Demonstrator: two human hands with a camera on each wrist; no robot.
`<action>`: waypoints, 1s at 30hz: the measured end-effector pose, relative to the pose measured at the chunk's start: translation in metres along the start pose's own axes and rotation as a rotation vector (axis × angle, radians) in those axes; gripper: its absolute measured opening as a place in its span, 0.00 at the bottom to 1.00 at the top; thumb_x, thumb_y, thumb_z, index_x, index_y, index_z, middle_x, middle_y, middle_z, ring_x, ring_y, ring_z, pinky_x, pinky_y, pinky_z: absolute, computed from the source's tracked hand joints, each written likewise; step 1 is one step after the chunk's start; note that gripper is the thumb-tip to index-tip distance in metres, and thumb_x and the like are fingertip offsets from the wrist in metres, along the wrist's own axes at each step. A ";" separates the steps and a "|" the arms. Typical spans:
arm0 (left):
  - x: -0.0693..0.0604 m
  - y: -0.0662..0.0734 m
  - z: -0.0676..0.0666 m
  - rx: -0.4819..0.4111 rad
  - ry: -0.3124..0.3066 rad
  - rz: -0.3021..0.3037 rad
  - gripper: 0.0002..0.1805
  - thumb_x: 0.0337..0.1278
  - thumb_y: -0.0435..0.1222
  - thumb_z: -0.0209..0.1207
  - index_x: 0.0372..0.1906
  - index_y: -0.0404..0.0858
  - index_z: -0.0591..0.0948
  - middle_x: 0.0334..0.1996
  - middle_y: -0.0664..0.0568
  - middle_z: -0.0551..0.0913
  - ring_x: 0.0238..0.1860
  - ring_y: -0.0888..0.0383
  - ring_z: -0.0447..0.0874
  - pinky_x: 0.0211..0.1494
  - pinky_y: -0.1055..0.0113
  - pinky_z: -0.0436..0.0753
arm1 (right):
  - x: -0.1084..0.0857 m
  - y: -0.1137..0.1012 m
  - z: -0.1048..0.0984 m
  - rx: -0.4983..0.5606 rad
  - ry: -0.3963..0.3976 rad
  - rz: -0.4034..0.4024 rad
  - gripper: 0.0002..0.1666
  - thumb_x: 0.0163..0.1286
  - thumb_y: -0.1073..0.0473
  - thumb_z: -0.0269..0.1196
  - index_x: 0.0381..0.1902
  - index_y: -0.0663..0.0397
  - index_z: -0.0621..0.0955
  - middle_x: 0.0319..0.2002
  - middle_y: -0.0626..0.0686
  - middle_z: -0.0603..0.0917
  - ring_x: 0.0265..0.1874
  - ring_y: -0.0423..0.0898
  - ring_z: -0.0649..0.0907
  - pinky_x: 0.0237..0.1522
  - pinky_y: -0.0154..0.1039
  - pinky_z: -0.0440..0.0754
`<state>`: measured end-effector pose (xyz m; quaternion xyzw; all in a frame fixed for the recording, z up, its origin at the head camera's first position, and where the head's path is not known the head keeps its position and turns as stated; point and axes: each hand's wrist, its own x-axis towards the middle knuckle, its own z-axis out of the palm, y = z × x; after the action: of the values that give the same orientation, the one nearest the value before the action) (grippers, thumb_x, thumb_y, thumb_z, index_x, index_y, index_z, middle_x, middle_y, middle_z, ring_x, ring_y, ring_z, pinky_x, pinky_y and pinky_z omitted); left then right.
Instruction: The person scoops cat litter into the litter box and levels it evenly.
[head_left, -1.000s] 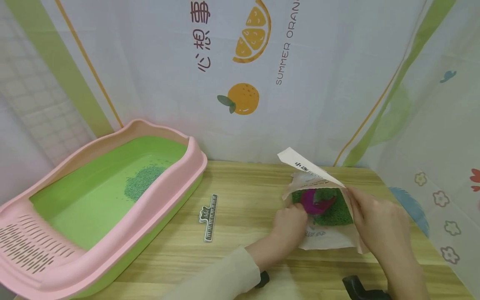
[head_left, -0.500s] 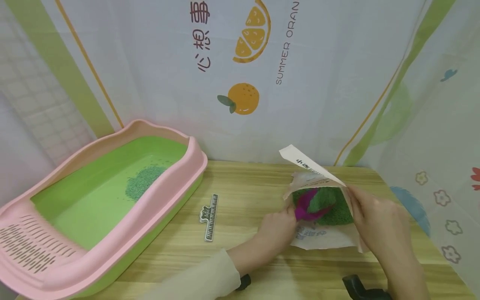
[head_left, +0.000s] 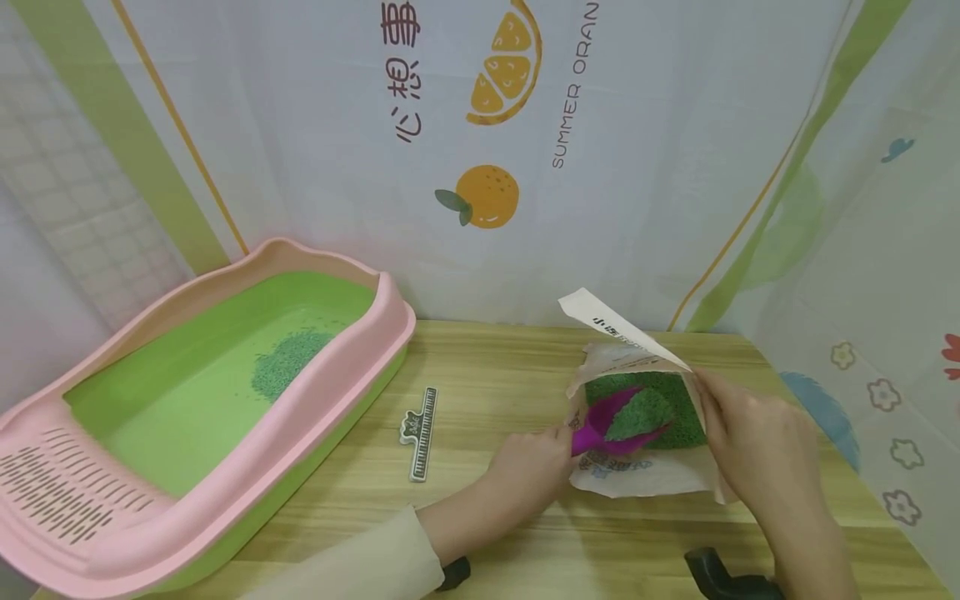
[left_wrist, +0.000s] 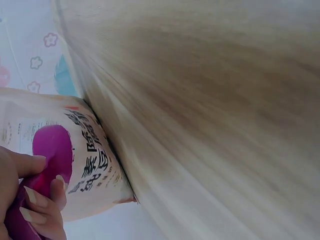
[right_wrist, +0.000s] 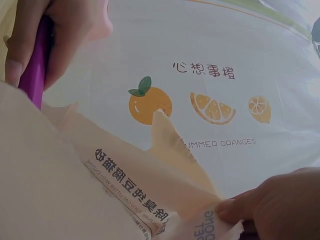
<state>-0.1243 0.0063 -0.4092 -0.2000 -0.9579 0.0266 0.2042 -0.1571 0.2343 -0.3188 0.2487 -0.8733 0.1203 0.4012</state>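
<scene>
My left hand (head_left: 528, 471) grips the handle of a purple scoop (head_left: 597, 423), heaped with green pellets (head_left: 641, 414). The scoop is over the mouth of a pale printed bag (head_left: 652, 483), which holds more green pellets. The left wrist view shows fingers curled round the scoop (left_wrist: 52, 150) beside the bag's printed side (left_wrist: 92, 150). My right hand (head_left: 765, 450) pinches the bag's right edge; in the right wrist view the thumb and fingers of that hand (right_wrist: 280, 205) hold the paper (right_wrist: 125, 175).
A green litter tray with a pink rim (head_left: 322, 379) stands at the left, a patch of pellets (head_left: 288, 362) inside. A clip (head_left: 420, 435) lies on the wooden table (head_left: 495, 375) between tray and bag. A black object (head_left: 727, 579) is near the front edge. Printed cloth (head_left: 637, 167) hangs behind.
My left hand has drawn back to the left and slightly down, bringing the scoop up out of the pellets with a heap on it. My right hand has stayed at the bag's edge.
</scene>
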 end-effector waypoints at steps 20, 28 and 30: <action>-0.020 -0.022 -0.020 -0.109 0.028 0.022 0.14 0.71 0.47 0.58 0.44 0.40 0.83 0.33 0.56 0.88 0.24 0.67 0.83 0.24 0.77 0.80 | 0.000 0.000 -0.001 0.005 -0.042 0.039 0.12 0.64 0.66 0.68 0.45 0.60 0.87 0.18 0.64 0.84 0.07 0.44 0.65 0.12 0.40 0.54; -0.034 -0.033 -0.029 -0.217 0.001 0.004 0.13 0.71 0.47 0.59 0.45 0.42 0.82 0.28 0.59 0.85 0.21 0.69 0.74 0.22 0.78 0.74 | 0.001 -0.001 -0.002 -0.001 -0.044 0.038 0.12 0.64 0.66 0.68 0.46 0.59 0.87 0.17 0.64 0.83 0.07 0.44 0.64 0.12 0.40 0.54; -0.038 -0.036 -0.031 -0.241 0.010 0.006 0.14 0.71 0.46 0.59 0.48 0.41 0.82 0.30 0.58 0.86 0.22 0.69 0.76 0.23 0.77 0.76 | 0.001 -0.001 -0.002 -0.003 -0.044 0.039 0.12 0.64 0.66 0.68 0.46 0.59 0.87 0.17 0.64 0.83 0.07 0.45 0.65 0.11 0.40 0.54</action>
<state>-0.0937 -0.0430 -0.3907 -0.2260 -0.9525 -0.0893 0.1833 -0.1559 0.2337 -0.3169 0.2337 -0.8867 0.1213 0.3800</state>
